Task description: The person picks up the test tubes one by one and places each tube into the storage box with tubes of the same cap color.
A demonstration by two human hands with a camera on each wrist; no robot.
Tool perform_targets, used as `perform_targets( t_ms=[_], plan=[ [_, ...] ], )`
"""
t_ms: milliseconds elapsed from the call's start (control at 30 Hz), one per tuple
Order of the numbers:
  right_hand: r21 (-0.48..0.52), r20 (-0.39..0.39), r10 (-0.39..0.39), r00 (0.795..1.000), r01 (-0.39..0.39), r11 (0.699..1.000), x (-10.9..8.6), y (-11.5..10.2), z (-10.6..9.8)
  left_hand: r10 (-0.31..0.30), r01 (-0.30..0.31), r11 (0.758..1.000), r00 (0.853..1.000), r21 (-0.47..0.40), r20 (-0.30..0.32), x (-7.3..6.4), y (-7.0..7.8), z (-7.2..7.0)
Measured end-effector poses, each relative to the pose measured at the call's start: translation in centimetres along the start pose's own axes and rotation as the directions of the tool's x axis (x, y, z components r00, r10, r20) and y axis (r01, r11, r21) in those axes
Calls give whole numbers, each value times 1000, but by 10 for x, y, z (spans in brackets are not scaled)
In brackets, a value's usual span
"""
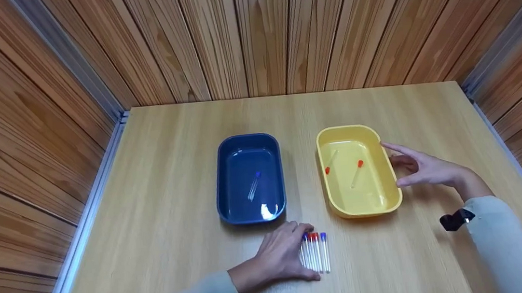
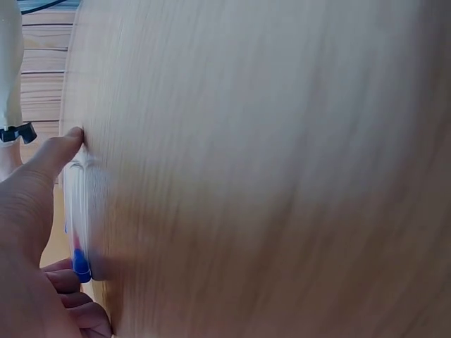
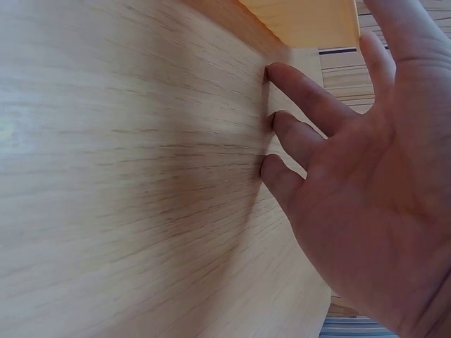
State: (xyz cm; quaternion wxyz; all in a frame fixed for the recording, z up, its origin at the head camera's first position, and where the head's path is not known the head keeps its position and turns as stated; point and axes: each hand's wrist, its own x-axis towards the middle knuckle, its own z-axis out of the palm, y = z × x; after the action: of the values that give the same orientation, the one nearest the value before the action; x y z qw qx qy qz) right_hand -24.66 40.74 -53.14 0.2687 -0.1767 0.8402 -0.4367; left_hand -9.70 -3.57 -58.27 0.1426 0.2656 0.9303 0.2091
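Note:
In the head view, a row of several clear capped tubes (image 1: 319,254) with red and blue caps lies on the table in front of the trays. My left hand (image 1: 284,253) arches along the row's left side, fingers by the caps and thumb by the clear ends. The left wrist view shows a gap between that thumb (image 2: 74,134) and the nearest tube (image 2: 81,211); the fingers are right at its blue cap. My right hand (image 1: 431,170), fingers spread, is at the right side of the yellow tray (image 1: 397,197). Three of its fingertips (image 3: 280,70) rest on the table.
Inside the yellow tray lie two red-capped tubes (image 1: 357,174). Left of it stands a dark blue tray (image 1: 220,184) holding blue-capped tubes (image 1: 254,186). Wood-plank walls (image 1: 259,35) enclose the table (image 1: 157,177) at the back and both sides.

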Motion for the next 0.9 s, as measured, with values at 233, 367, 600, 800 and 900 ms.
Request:
perform_targets(
  t_ms=[233, 367, 600, 800, 900],
  plan=[
    [18, 9, 9, 1000, -9, 1000, 0, 0, 0, 16, -16, 1000, 1000, -22, 11, 0, -1, 1],
    [13, 4, 6, 1000, -6, 1000, 0, -1, 0, 21, -21, 1000, 1000, -21, 4, -1, -1, 0],
    [9, 5, 0, 1000, -1, 1000, 0, 1, 1, 7, -6, 999, 1000, -37, 14, -1, -2, -1],
    [-3, 5, -4, 1000, 4, 1000, 1, 1, 1, 43, -44, 998, 999, -47, -18, -1, -2, -10],
    [-3, 3, -6, 1000, 6, 1000, 0, 0, 1, 70, -73, 996, 995, -48, -72, 0, -1, -18]
  ],
)
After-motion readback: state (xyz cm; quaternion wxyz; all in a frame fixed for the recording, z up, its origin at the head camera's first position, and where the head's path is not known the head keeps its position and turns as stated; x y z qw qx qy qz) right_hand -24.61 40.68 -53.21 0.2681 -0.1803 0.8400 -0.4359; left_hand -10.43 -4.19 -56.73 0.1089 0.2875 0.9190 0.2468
